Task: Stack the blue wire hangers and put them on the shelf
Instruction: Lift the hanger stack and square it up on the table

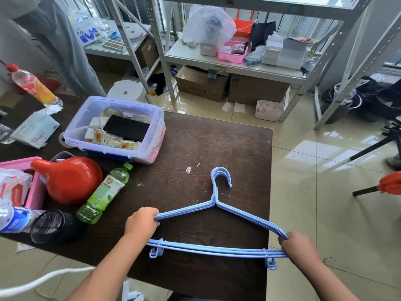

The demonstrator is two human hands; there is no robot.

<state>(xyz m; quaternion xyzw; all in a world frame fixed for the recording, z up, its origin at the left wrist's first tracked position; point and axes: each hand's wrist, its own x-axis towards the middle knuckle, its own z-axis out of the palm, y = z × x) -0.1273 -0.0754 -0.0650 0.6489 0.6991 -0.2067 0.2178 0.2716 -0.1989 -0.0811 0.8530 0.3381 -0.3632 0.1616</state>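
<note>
Blue wire hangers point(217, 218) already bunched into one stack, hooks aligned, low over dark surface point(238, 148). Left hand point(141, 222) curled round left shoulder end; right hand point(297, 246) grips right end. Left to do: carry to shelf point(217, 61) across floor. Shelf crowded w/ pink basket point(233, 52), bags, boxes; free spot looks scarce.

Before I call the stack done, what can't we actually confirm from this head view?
- Exact count of blue wire hangers: wires overlap too tightly.
- Left end of the stack: hidden inside the left hand.
- Right corner: covered by the right hand.
- Top shelf: cut off by the upper edge.
</note>
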